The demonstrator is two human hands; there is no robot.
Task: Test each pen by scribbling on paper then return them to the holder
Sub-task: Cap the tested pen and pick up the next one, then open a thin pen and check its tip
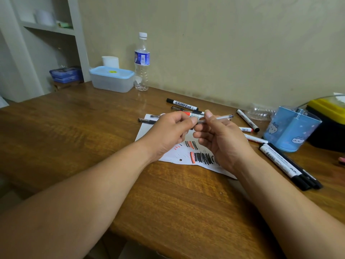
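Both hands meet above the white paper (pixel 173 156), which carries black and red scribbles. My right hand (pixel 222 141) holds a clear thin pen (pixel 222 117) between thumb and fingers, its dark end pointing right. My left hand (pixel 168 133) pinches the pen's left end; whether that end is a cap I cannot tell. The blue pen holder (pixel 291 129) with cartoon prints stands at the right. Loose markers lie around it: a black-capped whiteboard marker (pixel 182 104) at the back, another marker (pixel 247 120) right of my hands, and a bundle of markers (pixel 287 165) in front of the holder.
A wooden table (pixel 84 128) meets the wall. At the back stand a plastic water bottle (pixel 142 62) and a lidded blue-rimmed box (pixel 112 79). A yellow and black case (pixel 328 116) sits behind the holder. Shelves (pixel 46 28) fill the left corner.
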